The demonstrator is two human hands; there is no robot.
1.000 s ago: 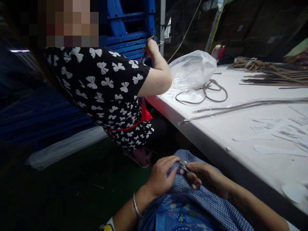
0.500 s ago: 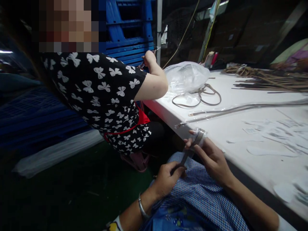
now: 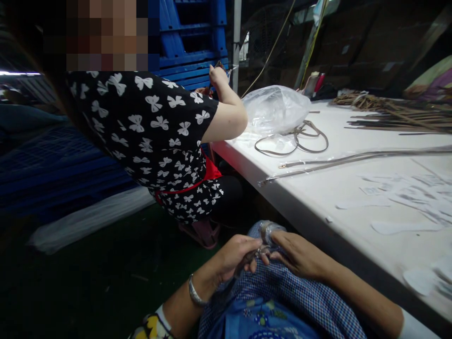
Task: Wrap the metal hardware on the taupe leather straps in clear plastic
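Above my lap, both hands hold a dark brown strap point(image 3: 243, 266) with clear plastic film around part of it. My left hand point(image 3: 229, 256) is closed on it, thumb on top, and the dark end hangs below the fingers. Close by on the right, my right hand point(image 3: 300, 252) has its fingers bent round the plastic-wrapped loop point(image 3: 269, 231), which sticks up beyond the fingertips. The fingertips of both hands nearly meet, and some of the strap between them is hidden.
On the white table point(image 3: 339, 188) lie a long film-wrapped strap point(image 3: 332, 161), a looped strap point(image 3: 310, 149), paper scraps point(image 3: 416, 193) and a strap bundle point(image 3: 406, 115). A clear plastic bag point(image 3: 275, 110) sits near a co-worker point(image 3: 155, 141). Blue pallets point(image 3: 190, 47) stand behind.
Both hands have come down from beside the table edge towards my lap with the strap. My right hand has moved closer to my left and turned over, its back now upward.
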